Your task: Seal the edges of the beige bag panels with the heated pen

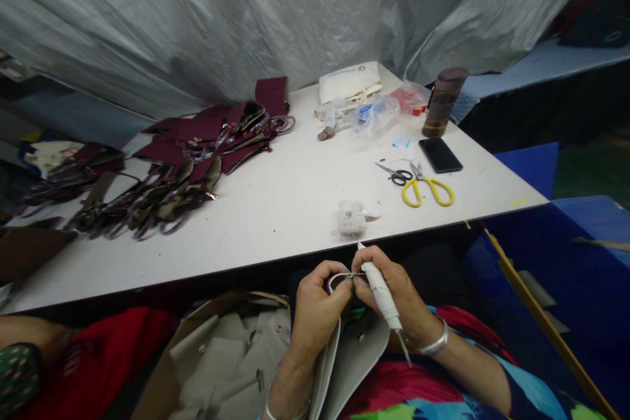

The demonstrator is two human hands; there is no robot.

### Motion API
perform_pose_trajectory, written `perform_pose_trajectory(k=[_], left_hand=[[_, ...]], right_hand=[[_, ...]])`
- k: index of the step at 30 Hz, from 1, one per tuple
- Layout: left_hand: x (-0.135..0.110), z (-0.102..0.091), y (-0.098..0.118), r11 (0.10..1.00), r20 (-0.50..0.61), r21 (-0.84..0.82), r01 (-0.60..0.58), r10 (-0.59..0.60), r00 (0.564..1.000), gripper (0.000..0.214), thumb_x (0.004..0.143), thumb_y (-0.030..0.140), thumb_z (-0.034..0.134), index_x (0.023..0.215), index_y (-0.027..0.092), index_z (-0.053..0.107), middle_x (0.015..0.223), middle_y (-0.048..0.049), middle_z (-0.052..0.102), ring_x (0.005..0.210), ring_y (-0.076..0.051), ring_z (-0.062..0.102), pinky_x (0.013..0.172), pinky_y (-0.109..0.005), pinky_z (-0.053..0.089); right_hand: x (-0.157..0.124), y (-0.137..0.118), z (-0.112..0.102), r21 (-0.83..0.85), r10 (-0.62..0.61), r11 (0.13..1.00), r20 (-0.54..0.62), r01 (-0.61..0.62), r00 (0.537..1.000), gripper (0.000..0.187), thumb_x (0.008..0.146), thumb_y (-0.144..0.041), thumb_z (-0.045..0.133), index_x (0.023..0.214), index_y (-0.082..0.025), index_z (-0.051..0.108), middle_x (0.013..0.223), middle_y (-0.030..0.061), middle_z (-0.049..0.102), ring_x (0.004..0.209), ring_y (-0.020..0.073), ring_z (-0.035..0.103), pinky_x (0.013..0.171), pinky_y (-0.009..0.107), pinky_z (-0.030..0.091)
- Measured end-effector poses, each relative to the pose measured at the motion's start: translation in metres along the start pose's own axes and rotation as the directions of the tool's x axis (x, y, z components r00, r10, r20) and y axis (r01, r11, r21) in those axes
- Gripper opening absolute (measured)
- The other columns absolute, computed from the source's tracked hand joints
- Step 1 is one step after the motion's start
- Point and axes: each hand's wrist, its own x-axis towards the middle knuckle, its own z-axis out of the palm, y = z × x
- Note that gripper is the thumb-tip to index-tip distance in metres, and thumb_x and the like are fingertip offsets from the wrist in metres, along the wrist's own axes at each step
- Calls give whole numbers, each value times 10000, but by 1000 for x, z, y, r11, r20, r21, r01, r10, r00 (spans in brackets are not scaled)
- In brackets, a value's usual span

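My left hand (317, 305) is closed, pinching a thin pale cord loop (336, 279) at the top edge of a light grey bag piece (344, 361) that lies on my lap. My right hand (394, 292) is closed around a white pen-shaped tool (381, 292), with its tip pointing up toward the table edge and a thin wire trailing from its lower end. Both hands meet just below the front edge of the white table (275, 210).
On the table lie several maroon bag pieces (187, 157), yellow-handled scissors (427, 189), small black scissors (396, 174), a black phone (440, 154), a brown flask (444, 102), plastic bags (377, 113) and a small white pad (352, 218). A box of grey pieces (221, 361) sits at my left.
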Motion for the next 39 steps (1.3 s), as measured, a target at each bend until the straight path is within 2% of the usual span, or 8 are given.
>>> perform_pose_trajectory(k=[6,12,18,22,26,32,37,39], left_hand=[[-1,-1,-2,1000,0,-14,-5,5,1000,115,786,247,658,832,161,719,741,-2,667,683,-146,551,659,-241,437],[1,-2,-4,999,-25,-39,20,-21,999,118,777,261,675,822,161,718,741,-8,673,676,-151,563,651,-243,440],[1,-3,-6,998,32,-58,-5,7,999,97,805,256,687,841,166,697,750,2,656,684,-144,560,650,-232,442],[2,-5,-10,995,78,-98,-34,42,996,122,797,200,682,916,173,696,846,-8,695,771,-155,613,727,-237,479],[6,-11,-14,965,99,-261,-22,50,994,209,775,177,701,984,174,708,984,-45,739,952,-201,682,877,-282,528],[0,-59,-26,938,55,-345,-10,31,998,244,863,278,732,1086,180,738,1138,-95,767,1068,-242,717,996,-360,547],[-28,-110,-37,993,-131,-89,-83,71,989,233,895,350,708,1038,179,780,1089,-105,790,1024,-268,736,931,-385,593],[-43,-118,-40,982,-273,82,-172,188,944,185,907,330,699,993,192,790,1075,-86,791,1030,-262,730,942,-384,589]], right_hand=[[-2,5,2,-6,16,1000,-11,-16,1000,118,892,-163,613,985,-219,566,729,-62,500,620,99,440,573,201,376],[-1,4,-4,-6,12,1000,76,-11,997,155,904,-149,584,1041,-221,569,778,-47,554,642,104,498,604,205,410],[2,-1,-9,45,63,997,107,-68,992,186,916,-217,630,1081,-226,546,876,-19,611,699,115,552,644,215,453],[6,-3,-9,65,65,995,166,-77,984,224,899,-187,619,1102,-225,531,887,-16,636,705,116,569,649,217,462],[8,2,-6,-65,-10,998,146,19,989,209,873,-130,597,1052,-228,552,787,-52,582,632,99,514,608,207,406],[6,13,-4,-133,-31,990,65,39,997,208,856,-103,579,1018,-231,557,753,-62,539,619,100,475,610,211,381],[5,20,-2,-143,25,989,34,-20,999,162,885,-147,579,1022,-231,561,769,-49,556,643,113,489,620,216,385],[5,23,0,-149,25,989,28,-20,999,160,881,-145,571,1014,-233,554,746,-59,529,628,110,472,606,215,372]])
